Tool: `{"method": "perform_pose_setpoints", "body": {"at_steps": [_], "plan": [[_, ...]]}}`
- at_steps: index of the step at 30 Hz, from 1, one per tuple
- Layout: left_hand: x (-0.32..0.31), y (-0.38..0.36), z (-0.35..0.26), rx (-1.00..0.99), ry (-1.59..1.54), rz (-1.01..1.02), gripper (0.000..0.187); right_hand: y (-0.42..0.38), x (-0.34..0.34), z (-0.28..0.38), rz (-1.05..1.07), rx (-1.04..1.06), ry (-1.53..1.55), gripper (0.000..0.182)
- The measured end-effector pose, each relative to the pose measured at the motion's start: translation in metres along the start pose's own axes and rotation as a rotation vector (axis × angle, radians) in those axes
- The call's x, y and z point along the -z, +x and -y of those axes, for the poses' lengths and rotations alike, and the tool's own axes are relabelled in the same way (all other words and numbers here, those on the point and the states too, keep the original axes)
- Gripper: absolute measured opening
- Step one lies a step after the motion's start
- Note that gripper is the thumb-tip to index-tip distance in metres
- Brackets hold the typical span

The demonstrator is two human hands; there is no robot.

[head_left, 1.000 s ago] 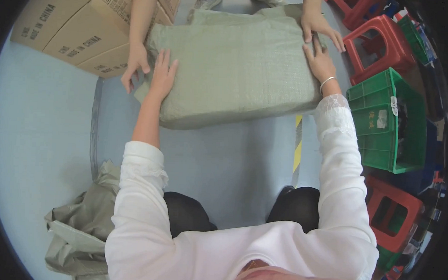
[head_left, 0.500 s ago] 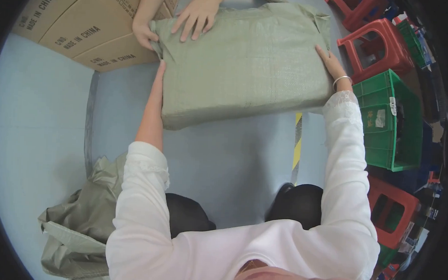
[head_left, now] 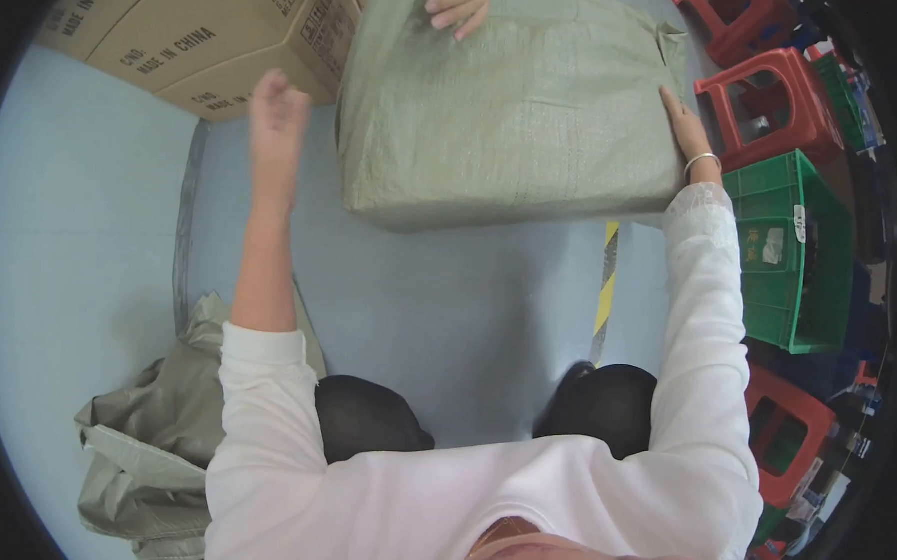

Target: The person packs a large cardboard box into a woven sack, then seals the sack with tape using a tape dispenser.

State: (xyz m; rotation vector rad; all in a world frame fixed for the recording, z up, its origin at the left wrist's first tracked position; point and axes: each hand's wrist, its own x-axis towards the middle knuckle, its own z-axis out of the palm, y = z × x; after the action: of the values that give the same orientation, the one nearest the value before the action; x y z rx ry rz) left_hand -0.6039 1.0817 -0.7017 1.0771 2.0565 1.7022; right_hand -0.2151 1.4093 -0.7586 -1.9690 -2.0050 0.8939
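A bulky package [head_left: 516, 113] wrapped in grey-green woven sacking fills the upper middle of the head view. My right hand [head_left: 687, 130], with a bangle at the wrist, lies along its right side, fingers stretched out and touching. Left of the package, and apart from it, my left hand [head_left: 279, 107] is raised. Its fingers are curled in and slightly blurred, with nothing visible in them. Another person's hand [head_left: 460, 5] is at the package's far edge, over the lifted sacking. A second hand of that person is mostly cut off by the top edge.
Brown cartons [head_left: 193, 49] stand at the upper left. Crumpled sacking [head_left: 156, 447] lies at the lower left. Red stools [head_left: 776, 104] and a green crate [head_left: 770, 254] line the right side. Yellow-black tape [head_left: 605, 287] marks the grey floor.
My left hand has come off the package's left side and moved left and up, curling. The other person's hands moved up, and the sacking at the far left corner rose. My right hand stays in contact.
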Motion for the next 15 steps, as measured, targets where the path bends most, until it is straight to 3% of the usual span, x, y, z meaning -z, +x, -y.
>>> {"method": "perform_pose_setpoints", "body": {"at_steps": [6,7,10,13,15], "plan": [[-0.053,-0.026,0.017,0.107,0.388,0.309,0.065,-0.007,0.000,0.002,-0.021,0.022,0.046,0.086],[-0.054,-0.028,0.014,0.142,0.356,0.277,0.059,-0.010,0.001,0.005,-0.017,0.018,0.049,0.087],[-0.052,-0.035,0.011,-0.012,0.280,0.176,0.042,-0.011,0.003,0.007,-0.006,0.025,0.023,0.090],[-0.054,-0.043,-0.005,-0.041,0.302,0.145,0.043,-0.014,0.005,0.007,-0.008,0.038,0.011,0.090],[-0.048,-0.043,-0.014,0.076,0.158,0.170,0.051,-0.011,0.003,0.006,-0.030,0.046,0.010,0.085]]}}
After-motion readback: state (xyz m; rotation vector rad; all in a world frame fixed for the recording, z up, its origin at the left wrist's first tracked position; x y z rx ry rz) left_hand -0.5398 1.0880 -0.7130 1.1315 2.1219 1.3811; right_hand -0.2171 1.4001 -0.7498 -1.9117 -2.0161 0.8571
